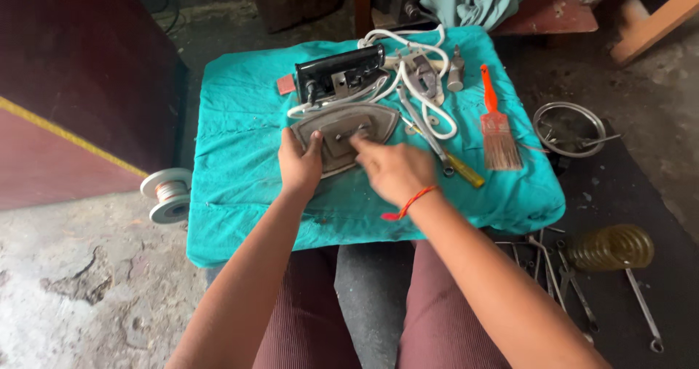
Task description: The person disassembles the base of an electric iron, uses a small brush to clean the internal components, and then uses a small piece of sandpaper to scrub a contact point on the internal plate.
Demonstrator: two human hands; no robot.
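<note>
arms: bare, no sleeves | right hand [395, 171]: orange-red thread band at wrist | left hand [300, 166]: no band | legs: maroon ribbed trousers

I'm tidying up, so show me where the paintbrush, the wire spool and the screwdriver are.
paintbrush [499, 139]: head view, on its bristles.
wire spool [169, 193]: head view, on its wound wire.
screwdriver [466, 171]: head view, on its yellow handle.

soleplate [342, 137]: on the table [240, 158], under the fingers [358, 143]
iron body [340, 74]: behind the fingers
brush [496, 128]: right of the fingers
wire spool [169, 194]: left, on the floor
</note>
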